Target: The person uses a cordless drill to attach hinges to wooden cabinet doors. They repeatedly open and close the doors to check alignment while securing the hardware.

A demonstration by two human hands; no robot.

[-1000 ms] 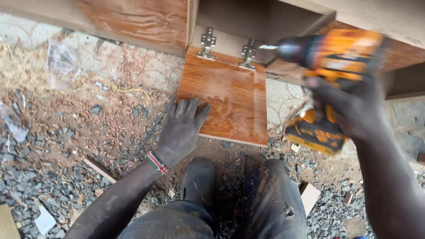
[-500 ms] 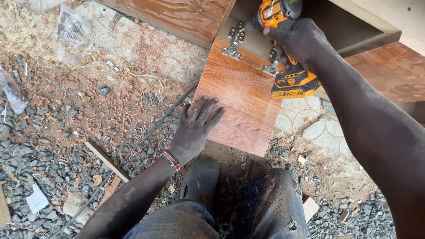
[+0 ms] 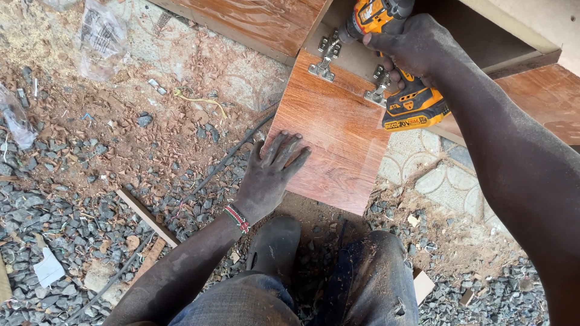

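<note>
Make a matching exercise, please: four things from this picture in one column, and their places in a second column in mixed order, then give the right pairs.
Things:
1. left hand
2. cordless drill
3. beaded bracelet
4. clear plastic bag

Places:
A. on the left wrist
B. lying on the sawdust at upper left
C. flat on the wooden cabinet door
D. gripped in the right hand, tip near the left metal hinge

Pairs: 1-C, 2-D, 3-A, 4-B

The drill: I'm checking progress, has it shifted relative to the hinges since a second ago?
Yes. The drill moved left, from right of both hinges to the left hinge, gripped by the right hand.
</note>
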